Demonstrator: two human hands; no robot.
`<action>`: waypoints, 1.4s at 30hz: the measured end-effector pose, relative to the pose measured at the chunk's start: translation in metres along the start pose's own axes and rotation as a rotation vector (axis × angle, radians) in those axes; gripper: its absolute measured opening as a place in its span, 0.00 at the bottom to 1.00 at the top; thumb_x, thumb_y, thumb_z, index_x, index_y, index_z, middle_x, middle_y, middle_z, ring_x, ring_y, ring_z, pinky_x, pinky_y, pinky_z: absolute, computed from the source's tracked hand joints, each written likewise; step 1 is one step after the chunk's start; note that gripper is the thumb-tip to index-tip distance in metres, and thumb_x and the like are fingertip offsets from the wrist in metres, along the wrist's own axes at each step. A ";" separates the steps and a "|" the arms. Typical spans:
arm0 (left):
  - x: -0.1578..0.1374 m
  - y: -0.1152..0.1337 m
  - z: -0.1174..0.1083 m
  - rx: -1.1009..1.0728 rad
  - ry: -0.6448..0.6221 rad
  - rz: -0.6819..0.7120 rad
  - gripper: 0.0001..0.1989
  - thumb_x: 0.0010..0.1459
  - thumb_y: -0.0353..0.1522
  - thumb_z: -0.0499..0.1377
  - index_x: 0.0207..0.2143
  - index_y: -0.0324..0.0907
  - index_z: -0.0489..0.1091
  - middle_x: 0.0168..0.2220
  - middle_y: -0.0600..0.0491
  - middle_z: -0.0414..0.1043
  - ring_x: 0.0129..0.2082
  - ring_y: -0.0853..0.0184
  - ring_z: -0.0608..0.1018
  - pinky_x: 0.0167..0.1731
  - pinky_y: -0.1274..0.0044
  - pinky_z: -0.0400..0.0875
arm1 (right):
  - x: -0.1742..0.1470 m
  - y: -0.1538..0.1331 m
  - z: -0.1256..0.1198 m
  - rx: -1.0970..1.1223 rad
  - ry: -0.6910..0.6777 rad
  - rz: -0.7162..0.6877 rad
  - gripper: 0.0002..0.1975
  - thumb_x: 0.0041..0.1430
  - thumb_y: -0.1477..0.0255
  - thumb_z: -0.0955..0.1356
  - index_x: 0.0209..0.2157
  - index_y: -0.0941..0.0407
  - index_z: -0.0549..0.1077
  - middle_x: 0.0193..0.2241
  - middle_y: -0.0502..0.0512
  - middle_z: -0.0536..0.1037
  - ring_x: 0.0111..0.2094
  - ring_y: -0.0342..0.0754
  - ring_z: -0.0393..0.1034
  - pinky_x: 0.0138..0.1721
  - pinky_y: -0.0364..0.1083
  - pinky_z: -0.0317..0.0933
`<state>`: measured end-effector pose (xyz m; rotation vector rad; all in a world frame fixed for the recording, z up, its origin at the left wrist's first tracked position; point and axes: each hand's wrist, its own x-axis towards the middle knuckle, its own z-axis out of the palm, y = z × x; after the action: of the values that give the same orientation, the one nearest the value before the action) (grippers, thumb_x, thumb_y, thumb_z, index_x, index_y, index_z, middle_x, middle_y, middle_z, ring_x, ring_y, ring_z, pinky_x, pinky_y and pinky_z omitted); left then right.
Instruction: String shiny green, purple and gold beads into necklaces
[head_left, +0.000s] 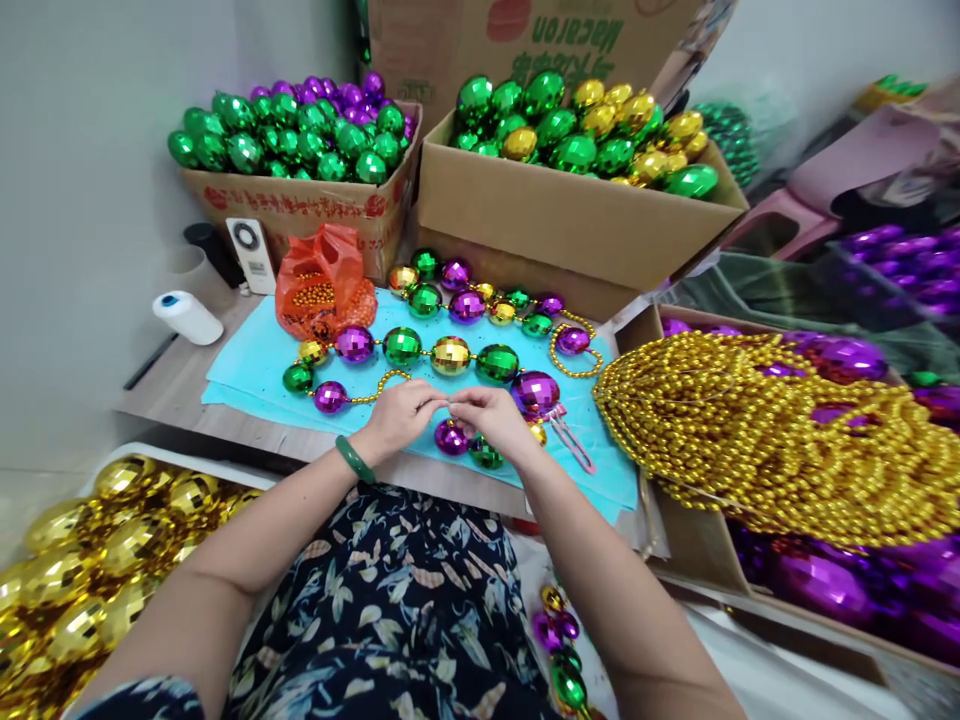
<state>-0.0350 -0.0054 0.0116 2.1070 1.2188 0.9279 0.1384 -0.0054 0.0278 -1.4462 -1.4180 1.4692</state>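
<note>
Pale wall (90, 180) fills the left of the frame, beside a table (176, 385) spread with blue cloth (251, 365). At the middle, my left hand (405, 415) and right hand (491, 415) meet, fingertips of each pressed together; I can't tell what is between them. My string of big beads (450, 356) lies on the cloth just above them. One box (292, 205) of green and purple beads stands upper left; gold bead strands (750, 430) heap at right.
</note>
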 end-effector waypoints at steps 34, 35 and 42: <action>0.005 -0.015 -0.009 0.240 -0.047 0.244 0.11 0.62 0.29 0.51 0.40 0.42 0.73 0.51 0.45 0.67 0.48 0.61 0.71 0.47 0.68 0.69 | 0.037 0.005 0.000 0.299 -0.457 0.103 0.16 0.36 0.69 0.73 0.31 0.60 0.73 0.23 0.49 0.75 0.18 0.39 0.65 0.15 0.37 0.46; 0.002 -0.017 -0.005 0.254 -0.019 0.235 0.12 0.62 0.29 0.51 0.41 0.42 0.73 0.50 0.45 0.67 0.48 0.61 0.71 0.46 0.69 0.69 | 0.036 0.007 0.000 0.288 -0.437 0.119 0.16 0.35 0.69 0.73 0.30 0.60 0.73 0.23 0.50 0.75 0.18 0.39 0.64 0.15 0.37 0.46; -0.016 -0.024 0.030 0.157 0.216 0.087 0.12 0.62 0.30 0.51 0.35 0.42 0.75 0.43 0.47 0.69 0.43 0.64 0.72 0.43 0.72 0.69 | 0.026 0.017 -0.006 0.175 -0.256 0.095 0.12 0.41 0.66 0.72 0.24 0.59 0.70 0.16 0.47 0.71 0.16 0.37 0.60 0.16 0.37 0.45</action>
<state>-0.0303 -0.0119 -0.0295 2.2436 1.3541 1.1577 0.1427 0.0163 0.0055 -1.2671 -1.3434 1.8436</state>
